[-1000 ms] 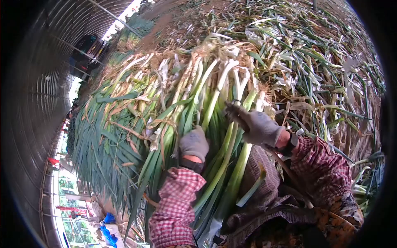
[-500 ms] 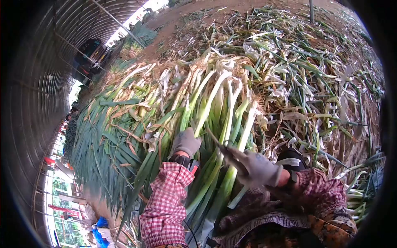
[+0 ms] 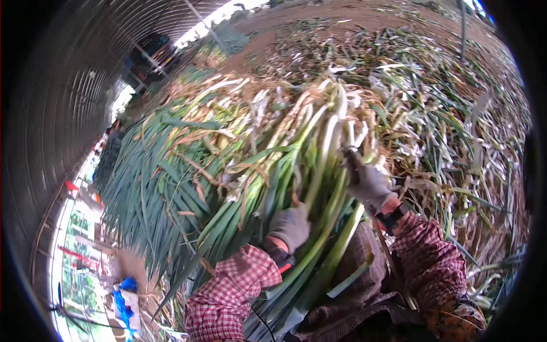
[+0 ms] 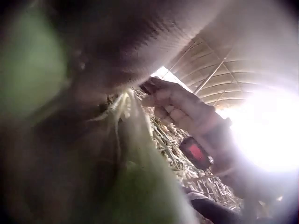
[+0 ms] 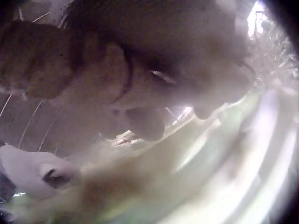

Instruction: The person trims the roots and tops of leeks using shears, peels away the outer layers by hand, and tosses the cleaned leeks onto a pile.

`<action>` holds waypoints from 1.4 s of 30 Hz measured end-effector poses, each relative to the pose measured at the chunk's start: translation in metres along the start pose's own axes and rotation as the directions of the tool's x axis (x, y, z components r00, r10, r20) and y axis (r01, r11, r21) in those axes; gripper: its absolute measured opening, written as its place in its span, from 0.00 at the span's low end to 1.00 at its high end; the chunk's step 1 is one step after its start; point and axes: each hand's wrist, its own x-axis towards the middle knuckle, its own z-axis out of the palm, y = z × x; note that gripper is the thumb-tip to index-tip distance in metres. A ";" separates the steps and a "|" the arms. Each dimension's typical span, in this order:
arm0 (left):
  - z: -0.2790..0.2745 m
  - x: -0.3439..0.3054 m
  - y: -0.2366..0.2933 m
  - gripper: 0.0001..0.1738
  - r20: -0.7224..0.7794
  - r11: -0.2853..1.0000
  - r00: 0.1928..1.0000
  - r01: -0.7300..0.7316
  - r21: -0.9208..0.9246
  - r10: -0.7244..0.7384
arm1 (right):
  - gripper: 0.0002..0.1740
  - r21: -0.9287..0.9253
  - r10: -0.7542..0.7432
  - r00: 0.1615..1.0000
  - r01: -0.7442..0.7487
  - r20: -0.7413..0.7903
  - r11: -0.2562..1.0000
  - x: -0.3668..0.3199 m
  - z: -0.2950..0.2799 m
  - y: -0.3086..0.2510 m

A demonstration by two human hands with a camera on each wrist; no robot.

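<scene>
Both hands wear grey gloves in the head view. Long leeks lie side by side in a thick heap, with pale stalks point(image 3: 329, 137) and rooty ends at the far side. My left hand point(image 3: 290, 227) sits low among the green leaves, fingers curled round a leek whose pale strip rises past the fingertips. A blurred green leaf point(image 4: 145, 186) fills the lower left wrist view. My right hand point(image 3: 370, 187) grips a dark, narrow knife point(image 3: 352, 161) over the stalks on the right. Curled fingers point(image 5: 98, 74) show in the right wrist view above blurred pale stalks.
Trimmed leaves and dry husks point(image 3: 433, 119) cover the ground to the right. More leeks with green tops point(image 3: 148, 194) spread to the left. An arched tunnel wall point(image 3: 51, 125) runs along the left side. A blue item point(image 3: 126, 302) lies at the lower left. Brown cloth point(image 3: 364, 251) covers the lap.
My right hand with the knife came in toward the left hand, then lifted up and away from it. The left hand has slid lower along the leaves. The head view has shifted.
</scene>
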 end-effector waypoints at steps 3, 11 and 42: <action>-0.016 0.005 -0.013 0.18 0.019 0.988 0.988 -0.153 0.009 0.152 | 0.50 0.093 -0.247 0.969 0.247 -0.008 0.965 0.002 0.009 -0.016; -0.032 0.122 -0.126 0.14 -0.356 0.893 0.825 0.444 -0.072 -0.438 | 0.44 0.166 -0.350 0.930 0.330 0.113 0.929 0.003 0.045 -0.060; 0.011 0.100 0.026 0.16 -0.109 0.948 0.994 -0.050 -0.315 0.016 | 0.50 0.022 0.003 1.000 -0.003 -0.014 1.000 -0.034 -0.028 0.054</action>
